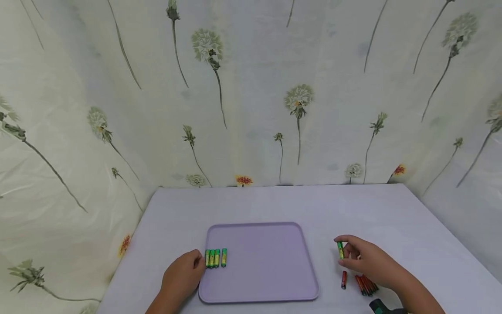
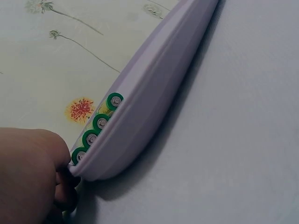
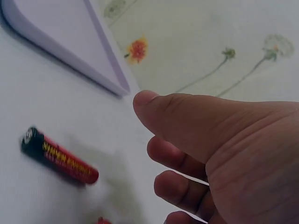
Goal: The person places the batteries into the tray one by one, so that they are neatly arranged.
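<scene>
My left hand (image 1: 182, 274) grips the left rim of a purple tray (image 1: 266, 261), thumb side on top and fingers curled at the edge in the left wrist view. Several green-and-yellow batteries (image 2: 100, 122) stand side by side in the tray just beyond that hand, one set slightly apart. Right of the tray, my right hand (image 1: 372, 261) pinches another green battery (image 1: 340, 250) between thumb and index finger, upright in the head view. In the right wrist view that battery is hidden behind the thumb. Below this hand a single red-and-black battery (image 3: 60, 156) lies on the table.
A cluster of red batteries (image 1: 366, 285) lies under the right forearm, beside the single one. A dark green-and-black object (image 1: 379, 306) shows at the right wrist. The white table (image 1: 251, 203) ends at a flower-printed curtain (image 1: 251, 109) behind and at the sides.
</scene>
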### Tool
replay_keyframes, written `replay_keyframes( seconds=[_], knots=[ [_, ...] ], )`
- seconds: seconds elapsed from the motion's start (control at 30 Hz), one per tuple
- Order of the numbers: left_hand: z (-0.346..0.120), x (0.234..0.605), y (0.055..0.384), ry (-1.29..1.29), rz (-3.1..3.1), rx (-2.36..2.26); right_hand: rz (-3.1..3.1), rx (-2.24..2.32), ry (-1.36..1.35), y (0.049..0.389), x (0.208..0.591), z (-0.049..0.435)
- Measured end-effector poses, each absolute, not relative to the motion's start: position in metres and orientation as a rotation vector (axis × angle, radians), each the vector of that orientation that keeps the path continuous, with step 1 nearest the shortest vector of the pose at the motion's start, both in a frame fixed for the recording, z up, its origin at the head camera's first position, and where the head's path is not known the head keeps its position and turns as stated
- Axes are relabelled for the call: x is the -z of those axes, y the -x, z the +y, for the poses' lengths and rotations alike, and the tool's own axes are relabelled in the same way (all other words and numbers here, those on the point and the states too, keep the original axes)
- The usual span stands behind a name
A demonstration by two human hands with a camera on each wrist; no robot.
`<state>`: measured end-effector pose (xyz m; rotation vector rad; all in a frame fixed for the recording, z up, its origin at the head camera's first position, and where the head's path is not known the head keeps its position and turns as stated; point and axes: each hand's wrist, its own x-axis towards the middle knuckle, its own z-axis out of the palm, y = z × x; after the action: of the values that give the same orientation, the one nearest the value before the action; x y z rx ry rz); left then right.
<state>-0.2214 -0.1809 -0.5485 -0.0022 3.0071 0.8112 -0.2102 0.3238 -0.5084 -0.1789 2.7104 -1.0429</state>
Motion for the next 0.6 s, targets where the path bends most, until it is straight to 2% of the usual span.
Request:
replay_keyframes(
  seconds=[0.37,0.6],
  knots=[
    [-0.183,0.550,0.222,-0.017,3.022,-0.807,2.736,1.041,0.331,0.230,0.504,0.285],
    [-0.184,0.551,0.224,-0.018,3.022,-0.790,2.721,1.035,0.519,0.237,0.506,0.252]
  ],
)
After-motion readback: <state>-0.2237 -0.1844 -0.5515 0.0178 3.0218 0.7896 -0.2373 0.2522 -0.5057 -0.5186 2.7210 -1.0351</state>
